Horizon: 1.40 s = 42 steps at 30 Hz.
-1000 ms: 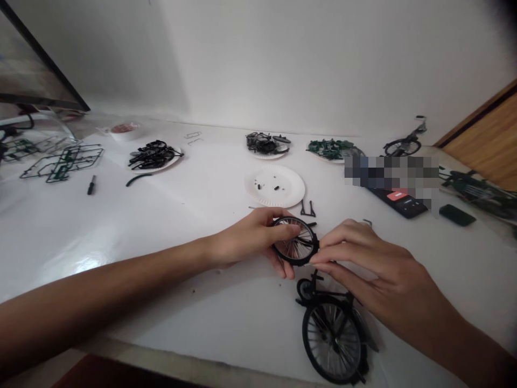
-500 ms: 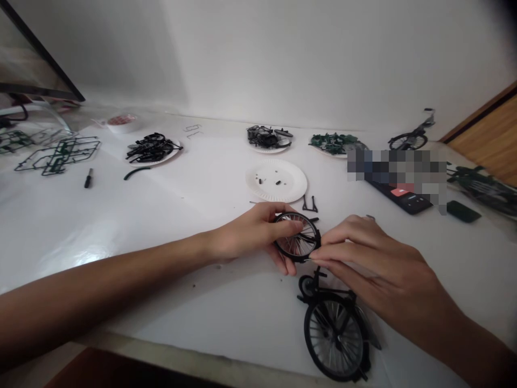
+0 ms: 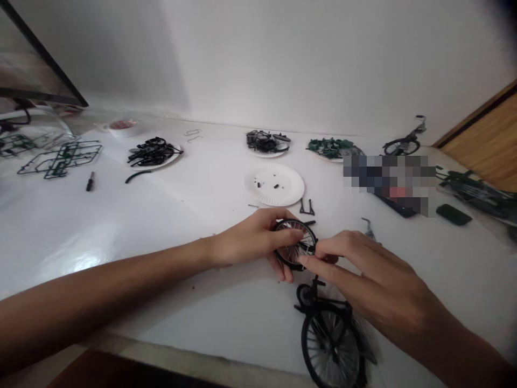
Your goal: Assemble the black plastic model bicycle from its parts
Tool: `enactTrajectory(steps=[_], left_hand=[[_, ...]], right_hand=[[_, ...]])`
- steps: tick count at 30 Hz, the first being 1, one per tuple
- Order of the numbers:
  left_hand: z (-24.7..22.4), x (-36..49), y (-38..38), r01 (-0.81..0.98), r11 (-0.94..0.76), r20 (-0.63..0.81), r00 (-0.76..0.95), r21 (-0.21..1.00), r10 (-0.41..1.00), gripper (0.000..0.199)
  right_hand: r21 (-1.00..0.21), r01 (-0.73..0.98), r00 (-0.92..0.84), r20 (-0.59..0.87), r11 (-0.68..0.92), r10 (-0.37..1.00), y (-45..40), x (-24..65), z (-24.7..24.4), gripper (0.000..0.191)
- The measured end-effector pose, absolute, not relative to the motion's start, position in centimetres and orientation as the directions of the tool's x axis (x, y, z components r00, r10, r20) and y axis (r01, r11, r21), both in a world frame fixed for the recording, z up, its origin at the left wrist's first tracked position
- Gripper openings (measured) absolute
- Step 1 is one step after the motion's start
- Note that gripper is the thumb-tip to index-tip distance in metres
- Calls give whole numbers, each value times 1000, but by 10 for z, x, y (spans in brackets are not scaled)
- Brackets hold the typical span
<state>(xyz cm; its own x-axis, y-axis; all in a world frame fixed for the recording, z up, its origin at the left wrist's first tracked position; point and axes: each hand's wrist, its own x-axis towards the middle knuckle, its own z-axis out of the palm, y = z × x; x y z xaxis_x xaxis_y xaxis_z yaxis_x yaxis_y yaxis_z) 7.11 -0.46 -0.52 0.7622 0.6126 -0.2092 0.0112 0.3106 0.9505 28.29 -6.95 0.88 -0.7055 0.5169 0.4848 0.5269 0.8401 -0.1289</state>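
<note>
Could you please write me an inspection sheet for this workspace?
Surface: white tabletop, glossy, with small dark specks.
Job's things: black spoked wheel in the left hand; bicycle assembly on the tabletop, below the right hand.
Clutter: screwdriver, green part frames, white plate with tiny pieces.
Hands: left grips the wheel; right has fingers at its edge, grip unclear.
Cables: dark curved line by the monitor, possibly a cable.
Surroundings: pale wall behind; wooden panel at right.
</note>
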Motion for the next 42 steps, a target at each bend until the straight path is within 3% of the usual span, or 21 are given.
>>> enactTrajectory(steps=[8,12,15,20,30,42], left_hand=[[-7,71,-5,-12,317,-194,769,948,610,16],[-7,71,-6,1,317,-203,768,948,607,17],[-7,71,-8,-10,316,-194,771,949,607,16],[-8,70,-9,-17,303,-185,758,953,625,18],[-11,69,-7,-82,285,-119,774,955,622,20],[-14,68,-8,-55,259,-106,815,964,569,21]], right_hand=[[-213,509,-655,533,834,536,-70,278,8,30],[-433,659,-332,566,615,755,-66,280,3,23],[-635,685,-120,383,356,916,-60,283,-3,17],[-865,500,-158,-32,52,987,-54,284,-2,29],[-948,305,-182,-154,-93,971,-56,275,4,34],[-943,316,-163,-157,-99,974,-57,275,2,31]])
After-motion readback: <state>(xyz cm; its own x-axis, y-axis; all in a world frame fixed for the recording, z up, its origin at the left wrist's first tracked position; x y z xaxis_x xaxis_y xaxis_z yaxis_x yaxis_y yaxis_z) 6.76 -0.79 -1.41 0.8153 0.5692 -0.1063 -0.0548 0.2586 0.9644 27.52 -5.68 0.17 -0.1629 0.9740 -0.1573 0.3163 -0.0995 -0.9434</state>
